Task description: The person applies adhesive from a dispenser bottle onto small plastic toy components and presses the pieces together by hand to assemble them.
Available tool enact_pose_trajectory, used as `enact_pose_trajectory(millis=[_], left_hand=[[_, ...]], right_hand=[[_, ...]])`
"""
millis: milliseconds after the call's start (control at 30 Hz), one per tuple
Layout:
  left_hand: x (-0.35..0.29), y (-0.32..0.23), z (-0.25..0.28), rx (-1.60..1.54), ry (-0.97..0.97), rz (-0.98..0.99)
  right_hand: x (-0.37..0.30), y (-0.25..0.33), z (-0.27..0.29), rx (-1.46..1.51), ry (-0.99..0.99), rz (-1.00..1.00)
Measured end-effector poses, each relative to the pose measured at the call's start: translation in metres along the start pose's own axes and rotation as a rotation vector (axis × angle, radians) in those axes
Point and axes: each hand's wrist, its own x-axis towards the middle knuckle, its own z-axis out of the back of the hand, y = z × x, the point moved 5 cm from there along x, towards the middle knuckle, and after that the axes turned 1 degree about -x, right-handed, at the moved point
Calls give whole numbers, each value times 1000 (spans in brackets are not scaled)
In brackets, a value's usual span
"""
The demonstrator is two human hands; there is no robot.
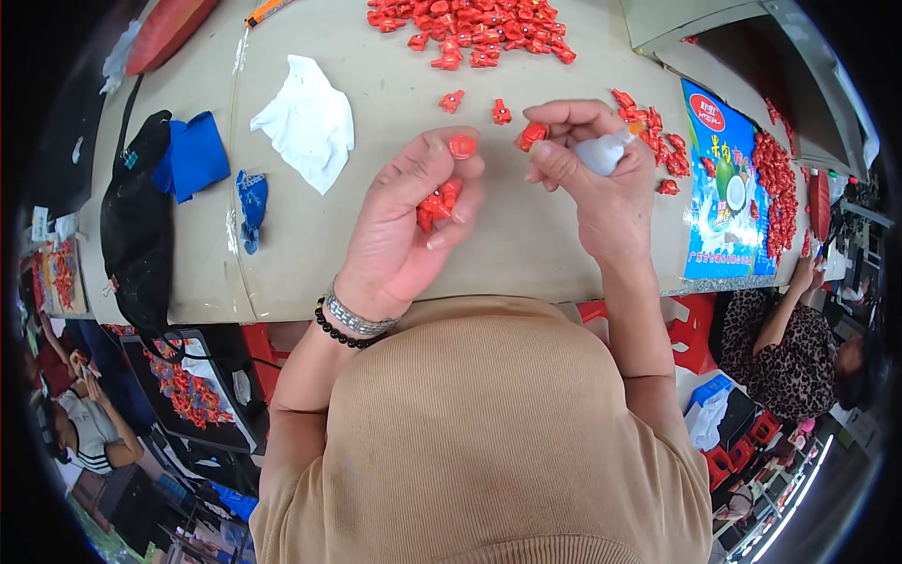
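My left hand (pixel 399 202) is closed, pinching a small rounded red plastic piece (pixel 462 146) at thumb and fingertip. More red plastic parts (pixel 439 204) lie cupped in its fingers. Close by on the right, my right hand (pixel 606 193) holds another small red part (pixel 533 136) between thumb and forefinger. A pale squeeze bottle (pixel 601 154) with an orange tip is tucked in that same hand. The two hands are apart above the table (pixel 498 240). Just beyond them lie two loose red figure parts, one (pixel 452 101) left of the other (pixel 502 112).
A heap of red parts (pixel 484 28) lies at the far side. More red parts (pixel 775 197) sit right, beside a blue printed sheet (pixel 719 179). On the left are a white cloth (pixel 305 122), blue cloth (pixel 195 155) and black bag (pixel 136 221). Other people work at both sides.
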Motion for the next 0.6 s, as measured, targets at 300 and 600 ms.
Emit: enact_pose_trajectory(millis=[300,600], left_hand=[[0,7,-6,-59,44,14],[4,12,-5,-117,58,57]], right_hand=[[-3,-17,-6,67,16,-104],[-7,-22,-11,199,69,-92]])
